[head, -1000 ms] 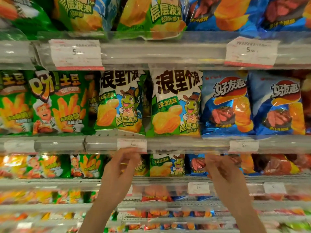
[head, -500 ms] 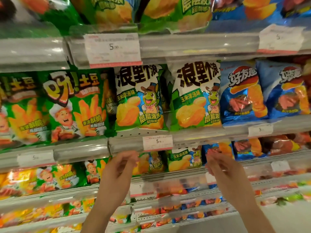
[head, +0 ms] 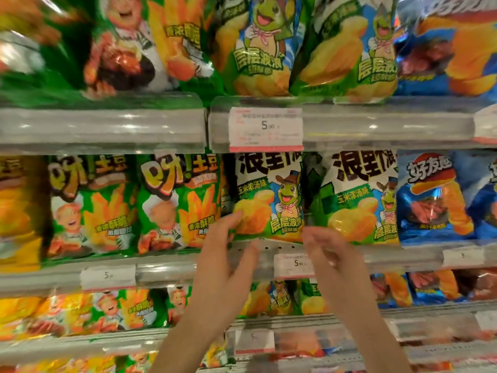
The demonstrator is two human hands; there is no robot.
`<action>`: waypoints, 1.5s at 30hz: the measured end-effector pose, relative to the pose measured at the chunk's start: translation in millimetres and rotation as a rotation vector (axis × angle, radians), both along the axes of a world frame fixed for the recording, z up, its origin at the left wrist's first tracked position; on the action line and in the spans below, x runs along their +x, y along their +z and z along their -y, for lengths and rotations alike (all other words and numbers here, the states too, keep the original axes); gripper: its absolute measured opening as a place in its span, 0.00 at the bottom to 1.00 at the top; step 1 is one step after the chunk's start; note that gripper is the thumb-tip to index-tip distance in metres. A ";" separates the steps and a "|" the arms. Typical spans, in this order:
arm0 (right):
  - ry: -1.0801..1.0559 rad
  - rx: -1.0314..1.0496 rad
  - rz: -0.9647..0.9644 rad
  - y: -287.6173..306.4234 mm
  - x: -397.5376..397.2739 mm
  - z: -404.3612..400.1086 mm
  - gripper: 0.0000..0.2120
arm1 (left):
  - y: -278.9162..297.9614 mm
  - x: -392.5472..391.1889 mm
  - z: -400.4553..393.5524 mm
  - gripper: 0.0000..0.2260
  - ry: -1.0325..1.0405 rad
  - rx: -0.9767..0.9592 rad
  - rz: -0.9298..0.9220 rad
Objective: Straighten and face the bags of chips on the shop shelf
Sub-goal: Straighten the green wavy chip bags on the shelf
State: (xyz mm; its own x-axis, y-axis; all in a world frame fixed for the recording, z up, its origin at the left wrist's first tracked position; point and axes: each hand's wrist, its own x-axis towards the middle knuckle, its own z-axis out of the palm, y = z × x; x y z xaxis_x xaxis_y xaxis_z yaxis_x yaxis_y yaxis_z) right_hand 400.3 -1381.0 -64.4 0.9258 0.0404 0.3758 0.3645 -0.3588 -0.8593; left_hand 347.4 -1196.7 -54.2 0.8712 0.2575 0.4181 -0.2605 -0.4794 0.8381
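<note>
Green foil on the corn-soup chip bag (head: 266, 200), standing at the middle of the frame on the middle shelf, looks slick and puffed with air, and that is where I judge the trouble lies: a push low on its front could tip it backward or slide it sideways into the second corn-soup bag (head: 357, 200) just to its right, and a hasty grab could crumple the film and leave the print turned away instead of faced. The bag leans a little, and its lower edge sits above the perforated shelf lip (head: 269, 247), so a tug forward might also drag it over the lip and off the shelf. The left hand (head: 228, 254) is raised at centre frame with fingers spread and only loosely bent, holding nothing; its fingertips (head: 238, 215) lie against or just in front of the lower left corner of the bag, though motion blur hides whether they truly touch. The right hand (head: 326, 251) sits just right of centre, below the gap between the two green bags, its fingers loosely curled and blurred, gripping nothing that I can make out. A price tag (head: 290, 265) on the rail shows between the two hands, and a careless knuckle could knock it askew.
</note>
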 end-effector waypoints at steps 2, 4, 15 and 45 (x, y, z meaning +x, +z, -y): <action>0.030 0.017 0.041 13.3 11.7 -9.7 0.13 | 5.8 20.8 10.1 0.28 0.077 0.104 0.040; 0.040 0.037 0.057 25.2 26.8 -19.3 0.20 | 13.6 42.6 19.0 0.32 0.140 0.142 0.031; 0.129 0.138 -0.232 58.3 95.9 -44.1 0.43 | 41.6 124.3 20.0 0.37 0.254 -0.104 -0.226; 0.031 0.058 -0.227 59.1 95.1 -33.5 0.31 | 23.5 112.3 26.2 0.32 0.204 -0.031 -0.147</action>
